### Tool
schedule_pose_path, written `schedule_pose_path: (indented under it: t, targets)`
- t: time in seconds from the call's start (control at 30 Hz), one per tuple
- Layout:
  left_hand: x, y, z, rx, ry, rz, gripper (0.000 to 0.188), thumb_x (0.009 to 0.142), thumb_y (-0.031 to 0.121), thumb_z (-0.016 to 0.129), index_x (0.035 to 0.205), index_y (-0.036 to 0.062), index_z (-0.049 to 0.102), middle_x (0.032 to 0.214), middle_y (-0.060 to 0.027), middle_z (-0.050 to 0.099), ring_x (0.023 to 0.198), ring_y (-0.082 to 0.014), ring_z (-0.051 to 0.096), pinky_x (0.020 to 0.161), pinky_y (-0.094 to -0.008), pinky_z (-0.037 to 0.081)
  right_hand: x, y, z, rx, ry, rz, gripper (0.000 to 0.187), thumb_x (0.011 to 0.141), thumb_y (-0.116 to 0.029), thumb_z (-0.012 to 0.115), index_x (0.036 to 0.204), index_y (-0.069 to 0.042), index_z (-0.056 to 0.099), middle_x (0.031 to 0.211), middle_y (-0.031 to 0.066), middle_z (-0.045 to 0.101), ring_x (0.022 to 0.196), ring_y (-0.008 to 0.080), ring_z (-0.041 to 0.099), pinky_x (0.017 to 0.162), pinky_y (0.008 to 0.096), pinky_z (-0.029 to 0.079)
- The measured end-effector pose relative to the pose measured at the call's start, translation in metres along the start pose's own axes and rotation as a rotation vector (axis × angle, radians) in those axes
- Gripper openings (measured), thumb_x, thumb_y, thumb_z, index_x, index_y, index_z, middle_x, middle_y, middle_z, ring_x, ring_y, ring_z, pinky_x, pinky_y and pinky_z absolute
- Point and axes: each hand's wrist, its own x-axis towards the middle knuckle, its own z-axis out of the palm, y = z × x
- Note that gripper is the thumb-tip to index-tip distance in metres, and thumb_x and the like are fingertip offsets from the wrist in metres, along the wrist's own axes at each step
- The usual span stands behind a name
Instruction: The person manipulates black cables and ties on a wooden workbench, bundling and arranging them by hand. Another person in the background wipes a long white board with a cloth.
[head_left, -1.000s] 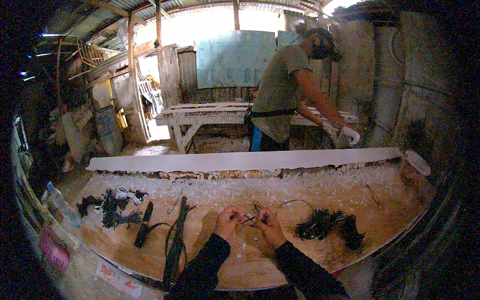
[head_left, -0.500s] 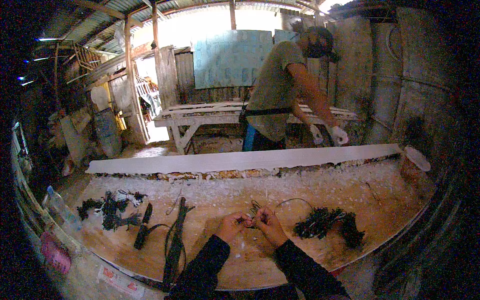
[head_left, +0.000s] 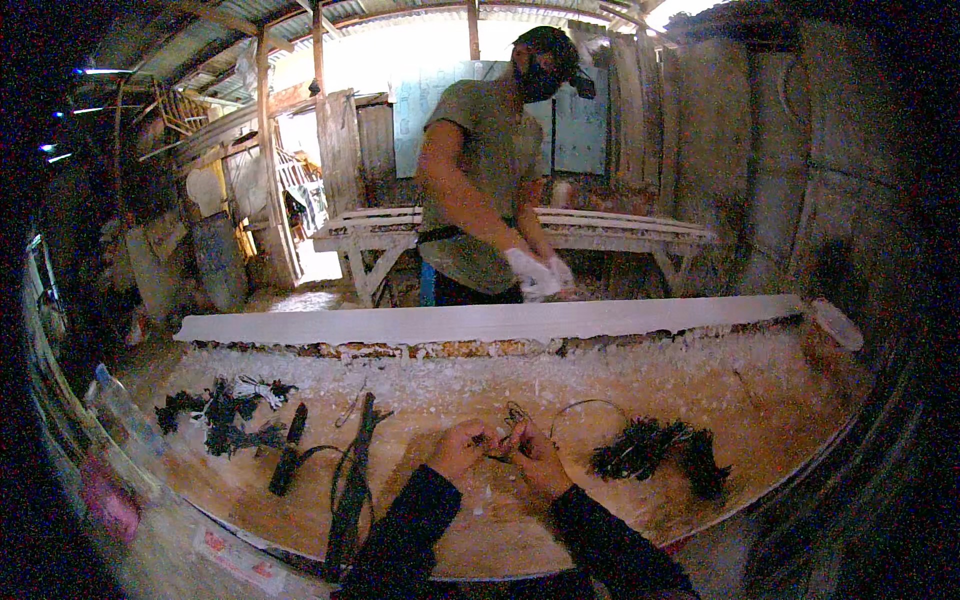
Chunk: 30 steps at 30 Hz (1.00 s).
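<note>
My left hand and my right hand meet over the wooden worktop, both pinching a small tangle of thin dark wire. A loop of that wire arcs away to the right toward a heap of dark wire bundles. My dark sleeves come in from the lower edge.
Tied dark bundles lie at the left, with a dark-handled tool and black straps beside them. A long white board runs along the worktop's far edge. Behind it a person in white gloves works before a wooden bench.
My hands stay together on the wire, barely shifting. The person behind the board has moved left and closer, and now leans over it.
</note>
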Motion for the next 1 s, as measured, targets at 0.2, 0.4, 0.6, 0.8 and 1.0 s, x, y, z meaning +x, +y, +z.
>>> schedule_pose_path:
  t: [0.2,0.4,0.6,0.8,1.0]
  targets:
    - [0.000,0.001,-0.004,-0.222,-0.041,-0.113,0.013,0.069,-0.006,0.053,0.077,0.0031,0.058,0.080,-0.0059,0.059,0.079,-0.0172,0.057,0.074,-0.0280,0.045,-0.004,-0.008,0.004,0.106,-0.060,-0.077,0.019,0.078,0.006,0.050,0.081,-0.009,0.039,0.084,0.0010,0.044,0.087,0.0128,0.049,0.081,0.0281,0.042]
    - [0.000,-0.010,-0.004,-0.110,-0.011,-0.016,0.010,0.072,-0.004,0.054,0.076,0.0032,0.058,0.080,-0.0052,0.058,0.080,-0.0158,0.056,0.073,-0.0274,0.045,-0.006,-0.015,0.006,0.046,-0.063,-0.144,0.020,0.078,0.007,0.049,0.082,-0.010,0.039,0.083,0.0004,0.044,0.080,0.0118,0.047,0.074,0.0256,0.041]
    - [0.000,-0.013,0.006,-0.208,0.091,-0.133,0.018,0.077,0.005,0.060,0.095,0.0065,0.057,0.088,-0.0040,0.058,0.084,-0.0141,0.056,0.075,-0.0261,0.045,0.000,-0.017,0.001,0.043,0.031,0.055,0.021,0.077,-0.001,0.060,0.089,-0.009,0.044,0.082,-0.0015,0.046,0.074,0.0083,0.046,0.069,0.0215,0.041]
    - [0.003,0.007,0.005,-0.870,0.135,-0.354,0.049,0.077,0.008,0.063,0.122,0.0106,0.044,0.101,-0.0036,0.057,0.092,-0.0133,0.054,0.078,-0.0268,0.046,-0.002,-0.036,0.008,0.123,0.156,0.043,0.026,0.074,-0.004,0.064,0.095,-0.008,0.049,0.077,-0.0027,0.047,0.072,0.0083,0.047,0.070,0.0229,0.044]
    - [0.002,-0.005,0.008,-0.130,-0.070,-0.148,0.041,0.075,0.007,0.065,0.114,0.0084,0.052,0.101,-0.0034,0.058,0.094,-0.0141,0.054,0.081,-0.0279,0.044,-0.001,-0.044,-0.003,0.279,0.201,0.174,0.018,0.076,-0.009,0.064,0.091,-0.007,0.055,0.081,-0.0010,0.055,0.071,0.0106,0.051,0.072,0.0262,0.045]
